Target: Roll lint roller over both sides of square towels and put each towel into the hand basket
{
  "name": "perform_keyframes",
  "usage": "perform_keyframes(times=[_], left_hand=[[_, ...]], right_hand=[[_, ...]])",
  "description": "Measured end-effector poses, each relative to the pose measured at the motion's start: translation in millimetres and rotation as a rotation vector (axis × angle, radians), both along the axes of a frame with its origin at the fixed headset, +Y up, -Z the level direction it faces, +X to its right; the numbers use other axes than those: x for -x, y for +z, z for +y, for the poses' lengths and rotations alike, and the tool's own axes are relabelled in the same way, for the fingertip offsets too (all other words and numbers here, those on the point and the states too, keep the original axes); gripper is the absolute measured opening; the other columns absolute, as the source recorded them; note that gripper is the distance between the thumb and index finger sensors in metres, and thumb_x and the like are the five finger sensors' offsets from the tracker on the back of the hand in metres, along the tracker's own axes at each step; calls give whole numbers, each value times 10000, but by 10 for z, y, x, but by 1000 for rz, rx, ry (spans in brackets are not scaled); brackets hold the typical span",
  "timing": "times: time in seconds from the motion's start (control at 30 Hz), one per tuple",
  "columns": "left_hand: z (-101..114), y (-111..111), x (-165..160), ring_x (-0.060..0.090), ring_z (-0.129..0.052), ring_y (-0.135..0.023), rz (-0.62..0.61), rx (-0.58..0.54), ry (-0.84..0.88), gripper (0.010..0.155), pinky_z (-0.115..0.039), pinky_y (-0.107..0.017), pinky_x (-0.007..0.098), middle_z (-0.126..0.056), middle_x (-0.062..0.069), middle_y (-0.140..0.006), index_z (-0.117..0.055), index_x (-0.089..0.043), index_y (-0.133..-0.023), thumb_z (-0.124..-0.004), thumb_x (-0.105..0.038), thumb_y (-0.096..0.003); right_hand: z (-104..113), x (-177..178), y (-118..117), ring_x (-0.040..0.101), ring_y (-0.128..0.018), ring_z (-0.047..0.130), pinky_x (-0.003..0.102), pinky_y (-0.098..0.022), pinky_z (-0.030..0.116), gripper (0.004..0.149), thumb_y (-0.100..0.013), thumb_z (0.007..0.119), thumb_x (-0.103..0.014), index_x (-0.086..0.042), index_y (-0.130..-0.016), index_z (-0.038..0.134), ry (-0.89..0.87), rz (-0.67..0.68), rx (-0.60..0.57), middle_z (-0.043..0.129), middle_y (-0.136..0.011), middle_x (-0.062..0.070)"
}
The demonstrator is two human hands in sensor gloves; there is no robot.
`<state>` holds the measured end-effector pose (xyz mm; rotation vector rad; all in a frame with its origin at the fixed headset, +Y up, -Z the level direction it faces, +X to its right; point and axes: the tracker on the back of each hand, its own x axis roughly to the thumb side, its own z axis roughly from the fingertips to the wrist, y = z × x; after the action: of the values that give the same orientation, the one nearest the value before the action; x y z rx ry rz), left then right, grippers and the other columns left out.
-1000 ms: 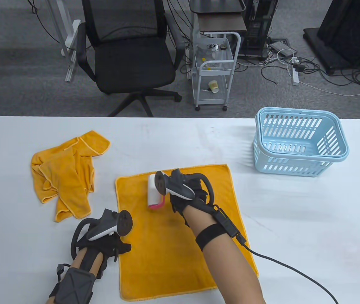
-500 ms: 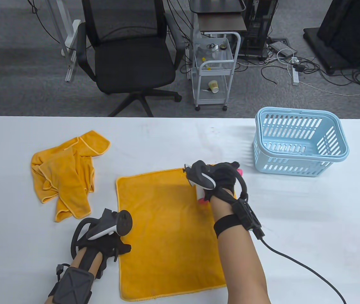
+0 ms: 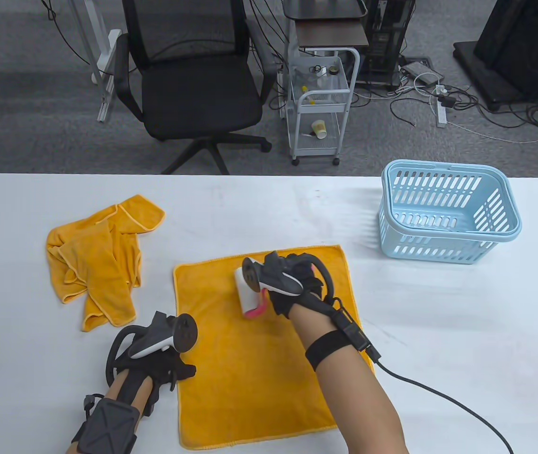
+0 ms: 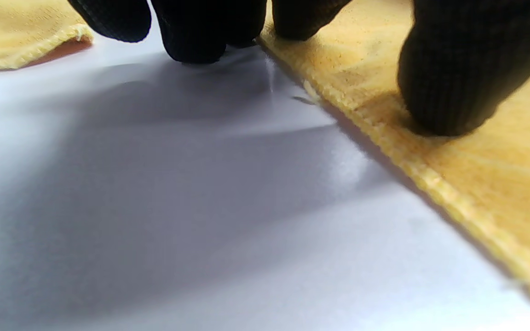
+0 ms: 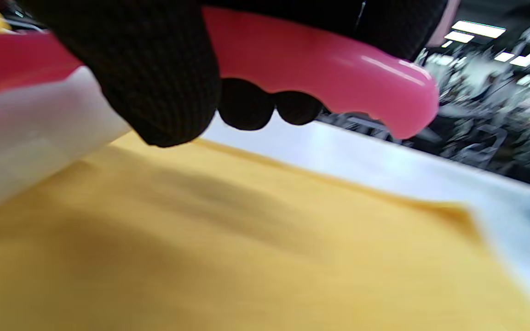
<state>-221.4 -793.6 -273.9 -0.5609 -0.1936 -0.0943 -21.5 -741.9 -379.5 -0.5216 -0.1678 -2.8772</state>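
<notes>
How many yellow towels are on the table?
2, as far as I can see. One flat towel lies spread out under the lint roller. One crumpled heap sits to its left; a heap like that might hide another towel. The basket holds none.

White worktop (image 3: pixel 439 331) in the foreground. Behind it, on grey carpet (image 3: pixel 22 127): a black mesh office chair (image 3: pixel 193 80); just to its right, a white wheeled cart (image 3: pixel 321 106) with a paper cup (image 3: pixel 319 128) lying on its lower shelf; farther right, a power strip (image 3: pixel 441 113) among loose cables (image 3: pixel 496 120).
</notes>
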Motion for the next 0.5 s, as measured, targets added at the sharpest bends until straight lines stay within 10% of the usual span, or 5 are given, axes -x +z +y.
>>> perform_keyframes(times=[0.17,0.5], left_hand=[[1,0,0,468,-590,-1040,-1,-1,1,905,-503,-742,706,-407,146,-1209,-496,-218,-1081,-884,-622,-371],[6,-4,-6,467,-591,-1044,-7,1,-3,908,-503,-742,706,-410,149,-1209,-500,-207,-1080,-886,-621,-370]], right_hand=[[-156,123,87,341,-870,850,598,-645,701,548,-452,931,-347,-320,-970,752,-12,39,48,841,-939,29],[36,-1046,-114,355,-854,845,620,-648,684,547,-441,955,-301,-323,-956,769,395,-207,-58,863,-904,29]])
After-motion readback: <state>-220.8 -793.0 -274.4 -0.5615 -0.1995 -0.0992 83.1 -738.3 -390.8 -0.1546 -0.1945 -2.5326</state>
